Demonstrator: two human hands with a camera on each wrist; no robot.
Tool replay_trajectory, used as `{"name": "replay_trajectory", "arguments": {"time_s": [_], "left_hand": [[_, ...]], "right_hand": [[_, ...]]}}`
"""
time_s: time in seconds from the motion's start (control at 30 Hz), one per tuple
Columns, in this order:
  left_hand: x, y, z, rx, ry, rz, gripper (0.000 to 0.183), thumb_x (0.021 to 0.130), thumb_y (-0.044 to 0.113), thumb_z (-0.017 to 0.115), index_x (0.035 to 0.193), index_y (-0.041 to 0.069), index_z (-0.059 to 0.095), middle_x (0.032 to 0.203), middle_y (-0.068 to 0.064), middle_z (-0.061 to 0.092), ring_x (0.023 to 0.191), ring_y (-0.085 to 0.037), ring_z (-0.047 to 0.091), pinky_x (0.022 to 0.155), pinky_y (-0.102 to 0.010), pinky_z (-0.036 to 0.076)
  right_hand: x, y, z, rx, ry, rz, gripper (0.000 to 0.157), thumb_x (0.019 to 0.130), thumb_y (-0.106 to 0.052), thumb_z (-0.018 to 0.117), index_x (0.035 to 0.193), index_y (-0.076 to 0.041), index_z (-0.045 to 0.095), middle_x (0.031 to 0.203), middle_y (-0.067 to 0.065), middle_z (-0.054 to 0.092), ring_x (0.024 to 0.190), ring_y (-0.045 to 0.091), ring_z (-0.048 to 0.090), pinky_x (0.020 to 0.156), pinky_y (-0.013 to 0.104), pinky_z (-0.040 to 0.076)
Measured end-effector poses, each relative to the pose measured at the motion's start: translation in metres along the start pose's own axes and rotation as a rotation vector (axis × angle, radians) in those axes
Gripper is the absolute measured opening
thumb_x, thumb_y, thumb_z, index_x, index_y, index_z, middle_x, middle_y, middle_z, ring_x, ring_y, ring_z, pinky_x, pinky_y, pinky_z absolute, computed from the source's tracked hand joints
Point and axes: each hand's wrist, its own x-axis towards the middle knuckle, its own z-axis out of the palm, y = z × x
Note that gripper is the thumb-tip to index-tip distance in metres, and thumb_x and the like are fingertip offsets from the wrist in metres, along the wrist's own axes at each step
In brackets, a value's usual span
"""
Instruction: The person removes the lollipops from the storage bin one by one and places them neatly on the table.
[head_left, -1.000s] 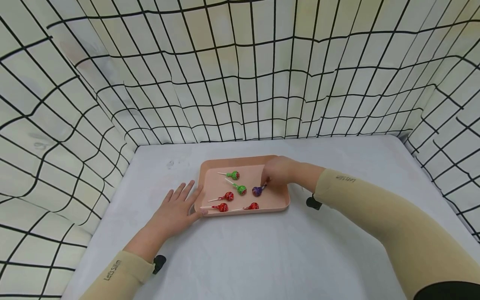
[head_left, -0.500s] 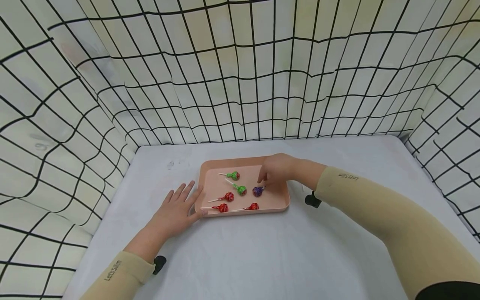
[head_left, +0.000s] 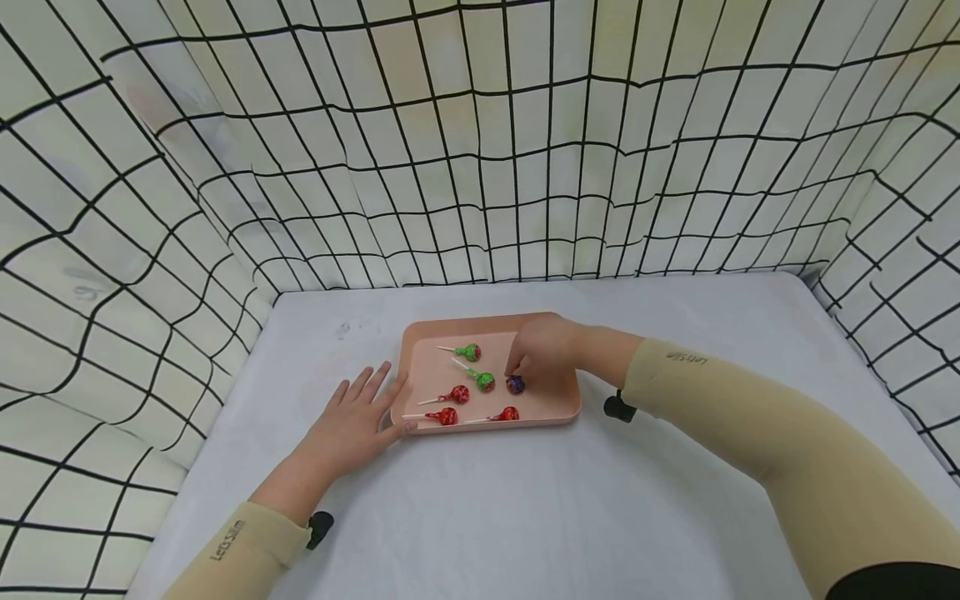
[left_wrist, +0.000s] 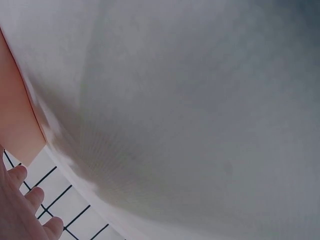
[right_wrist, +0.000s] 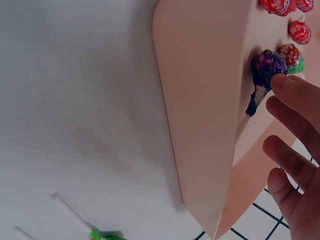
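- I've got the right hand (head_left: 546, 343) over the right half of a shallow peach-pink rectangular tray (head_left: 495, 337), fingertips right at the purple-wrapped lollipop (head_left: 515, 384).
- That purple one lies inside the tray, just right of the nearer green; on my right wrist feed one fingertip overlaps its round head, the stick running toward the tray wall. Pinching or merely touching? I can't tell; the other visible fingers stand apart, slightly bent.
- Over to the left hand (head_left: 354, 425): fingers straight and spread, forefinger and thumb at the tray's left end, the thumb by the near corner.
- Sharing the tray, I count a far green-wrapped lollipop (head_left: 469, 352), a nearer green-wrapped lollipop (head_left: 485, 381) and three red-wrapped ones: the upper red (head_left: 457, 394), the lower-left red (head_left: 447, 416) and the lower-right red (head_left: 507, 413).
- Outside the tray, my right wrist feed catches a white-sticked green lollipop (right_wrist: 105, 236) on the white-covered table (head_left: 525, 500), with another white stick (right_wrist: 22, 232) beside it, cut off by the frame edge.
- Behind it all I see a white backdrop with a black grid (head_left: 525, 183).
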Motion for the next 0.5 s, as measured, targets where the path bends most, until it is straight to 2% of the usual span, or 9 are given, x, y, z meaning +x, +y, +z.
{"name": "replay_trajectory", "arguments": {"time_s": [0.2,0.5], "left_hand": [[-0.0001,-0.0011,0.0017,-0.002,0.010,0.010,0.084,0.094,0.062,0.052,0.159,0.016,0.024,0.164,-0.015,0.016,0.149,-0.040,0.014,0.117,-0.063,0.012],[0.0012,-0.0027,0.0032,0.002,0.016,0.016,0.084,0.094,0.064,0.050,0.159,0.017,0.024,0.165,-0.014,0.016,0.149,-0.040,0.014,0.117,-0.064,0.012]], "right_hand": [[0.0038,-0.0064,0.0037,0.004,-0.052,-0.021,0.031,0.096,-0.013,0.057,0.113,-0.030,0.077,0.109,-0.018,0.071,0.103,0.004,0.060,0.090,0.026,0.048],[0.0059,-0.0088,0.0036,-0.045,-0.062,-0.074,0.031,0.095,-0.012,0.059,0.114,-0.029,0.077,0.110,-0.015,0.071,0.104,0.003,0.060,0.092,0.025,0.048]]}}
